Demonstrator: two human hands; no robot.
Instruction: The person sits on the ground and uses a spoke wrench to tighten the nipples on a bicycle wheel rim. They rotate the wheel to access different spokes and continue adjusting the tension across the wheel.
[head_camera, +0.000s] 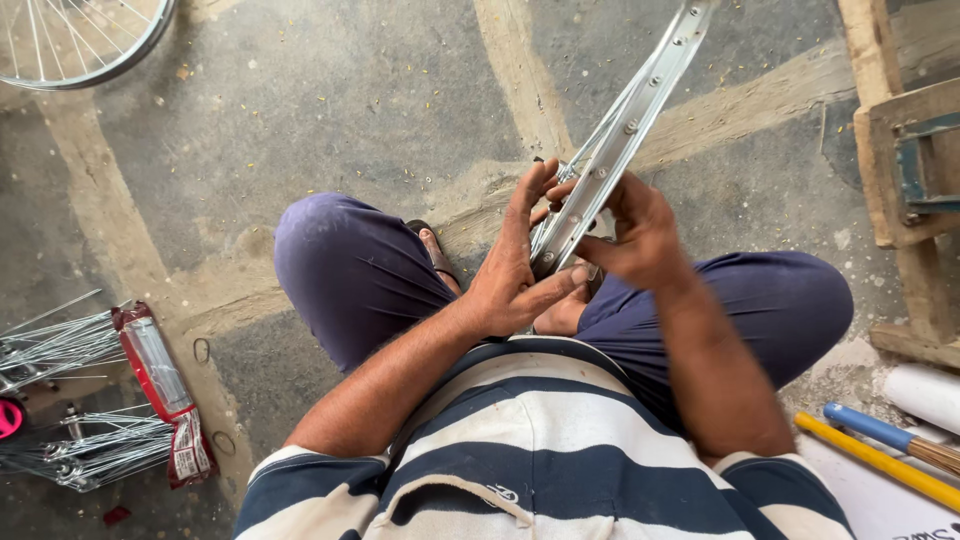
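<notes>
Head view: the person sits cross-legged on the concrete floor (330, 110), a silver wheel rim (620, 130) slanting up from the lap. The left hand (515, 265) braces the rim's lower end with fingers spread, while the right hand (635, 235) pinches at its inner face; whether it holds a small part, I cannot tell. It looks like spoke fitting; bundled spokes (70, 400) lie well apart, so seating another calls for steady alignment with a rim hole.

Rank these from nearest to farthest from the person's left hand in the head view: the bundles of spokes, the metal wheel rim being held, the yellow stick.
1. Metal wheel rim: touching the left hand, centre, over the lap.
2. Yellow stick: lower right, on the floor beyond the right arm.
3. Bundles of spokes: far left edge of the floor, beside a red wrapper.
</notes>
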